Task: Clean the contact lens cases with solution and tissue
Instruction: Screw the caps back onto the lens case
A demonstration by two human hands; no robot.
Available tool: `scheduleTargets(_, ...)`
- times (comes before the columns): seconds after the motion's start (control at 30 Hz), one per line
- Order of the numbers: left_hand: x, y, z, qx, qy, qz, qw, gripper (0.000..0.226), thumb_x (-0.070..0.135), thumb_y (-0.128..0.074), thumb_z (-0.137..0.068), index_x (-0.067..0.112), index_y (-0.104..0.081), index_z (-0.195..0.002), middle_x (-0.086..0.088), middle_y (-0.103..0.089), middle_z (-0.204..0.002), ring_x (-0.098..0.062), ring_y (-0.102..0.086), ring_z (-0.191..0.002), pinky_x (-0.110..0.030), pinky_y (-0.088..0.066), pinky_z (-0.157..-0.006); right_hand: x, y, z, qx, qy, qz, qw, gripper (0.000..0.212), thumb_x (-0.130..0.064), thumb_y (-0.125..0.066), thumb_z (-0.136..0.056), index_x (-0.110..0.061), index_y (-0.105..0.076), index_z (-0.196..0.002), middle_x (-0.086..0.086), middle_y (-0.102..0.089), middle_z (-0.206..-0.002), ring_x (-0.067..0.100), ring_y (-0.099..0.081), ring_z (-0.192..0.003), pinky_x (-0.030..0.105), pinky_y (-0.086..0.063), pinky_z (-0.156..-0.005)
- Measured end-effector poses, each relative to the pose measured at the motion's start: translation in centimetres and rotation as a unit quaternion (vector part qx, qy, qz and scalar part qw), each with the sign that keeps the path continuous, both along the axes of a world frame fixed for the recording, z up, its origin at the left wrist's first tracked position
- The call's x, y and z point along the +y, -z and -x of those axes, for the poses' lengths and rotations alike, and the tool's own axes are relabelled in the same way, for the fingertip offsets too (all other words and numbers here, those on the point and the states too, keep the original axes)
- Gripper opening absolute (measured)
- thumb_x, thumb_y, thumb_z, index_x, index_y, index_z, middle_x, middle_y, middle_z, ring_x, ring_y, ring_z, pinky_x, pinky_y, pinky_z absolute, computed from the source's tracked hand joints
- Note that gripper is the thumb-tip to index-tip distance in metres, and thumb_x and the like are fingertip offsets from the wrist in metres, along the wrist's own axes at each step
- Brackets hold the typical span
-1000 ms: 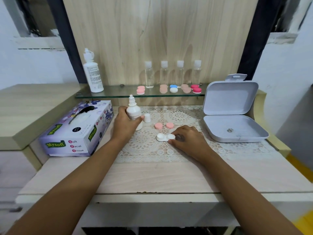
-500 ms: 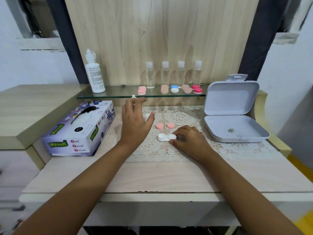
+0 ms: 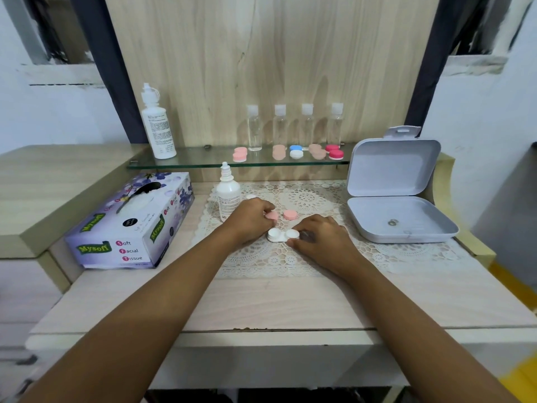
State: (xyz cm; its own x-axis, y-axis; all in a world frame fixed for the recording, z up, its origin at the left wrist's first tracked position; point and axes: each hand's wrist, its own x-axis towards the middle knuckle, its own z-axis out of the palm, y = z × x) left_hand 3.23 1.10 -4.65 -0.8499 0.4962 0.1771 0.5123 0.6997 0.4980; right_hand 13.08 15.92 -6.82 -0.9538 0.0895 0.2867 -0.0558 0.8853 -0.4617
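Observation:
A white double-well lens case lies open on the lace mat. My right hand holds its right end with thumb and fingers. Two pink caps lie just behind it: my left hand pinches the left cap, and the right cap lies free. A small white solution bottle stands uncapped to the left of my left hand, its white cap beside it. The purple tissue box sits at the left.
An open white plastic box stands at the right. On the glass shelf behind are a large white bottle, several clear small bottles and several coloured lens cases.
My left hand set the solution bottle down upright, let go of it, then moved right and took hold of the left pink cap. My right hand stayed on the case.

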Motion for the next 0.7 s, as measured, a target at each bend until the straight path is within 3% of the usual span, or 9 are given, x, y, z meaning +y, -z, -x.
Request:
scheduleTargets(0.13, -0.1, -0.3, -0.4, 0.004, 0.003, -0.009, 1.0, 0.041, 0.018, -0.062, -0.087, 0.006, -0.056, -0.126, -0.008, -0.059, -0.12, -0.019, -0.056, -0.105, -0.017, -0.037, -0.08, 0.0, 0.0, 0.0, 0.0, 0.0, 0.001, 1.0, 0.029, -0.044, -0.061, -0.083, -0.03, -0.065, -0.107, -0.006, -0.058, -0.112, 0.019, -0.045, -0.109, 0.037, -0.037, -0.093)
scheduleTargets(0.27, -0.8, -0.8, -1.8, -0.04, 0.009, -0.121, 0.992, 0.023, 0.019, -0.059, -0.089, 0.01, -0.065, -0.109, 0.007, -0.059, -0.091, -0.003, -0.055, -0.078, -0.003, -0.039, -0.056, 0.0, 0.0, 0.0, -0.002, 0.001, -0.001, 1.0, 0.029, -0.045, -0.06, -0.083, -0.03, -0.065, -0.107, -0.006, -0.058, -0.112, 0.018, -0.045, -0.109, 0.038, -0.037, -0.093)
scheduleTargets(0.33, -1.2, -0.9, -2.4, -0.042, 0.021, -0.132, 0.99, 0.018, 0.022, -0.061, -0.087, 0.016, -0.064, -0.104, 0.008, -0.059, -0.093, -0.003, -0.056, -0.082, -0.007, -0.042, -0.062, 0.0, 0.0, 0.0, -0.002, -0.001, -0.002, 1.0, 0.029, -0.045, -0.06, -0.083, -0.03, -0.065, -0.107, -0.006, -0.058, -0.113, 0.018, -0.045, -0.109, 0.038, -0.038, -0.093)
scheduleTargets(0.47, -2.1, -0.6, -3.3, -0.016, 0.065, -0.071, 0.995, 0.02, 0.025, -0.062, -0.086, 0.018, -0.064, -0.105, 0.006, -0.056, -0.103, -0.007, -0.055, -0.094, -0.018, -0.042, -0.079, 0.0, -0.1, -0.1, 0.0, -0.003, -0.004, 1.0, 0.029, -0.046, -0.06, -0.083, -0.03, -0.065, -0.107, -0.005, -0.058, -0.112, 0.019, -0.046, -0.109, 0.039, -0.038, -0.094)
scheduleTargets(0.7, -2.5, 0.4, -3.4, 0.03, 0.105, -0.036, 0.993, 0.026, 0.024, -0.063, -0.084, 0.018, -0.065, -0.109, 0.003, -0.055, -0.102, -0.009, -0.054, -0.095, -0.02, -0.042, -0.085, 0.1, 0.0, 0.0, -0.001, -0.002, 0.001, 1.0, 0.03, -0.047, -0.06, -0.082, -0.031, -0.065, -0.107, -0.006, -0.058, -0.113, 0.017, -0.045, -0.11, 0.039, -0.037, -0.095)
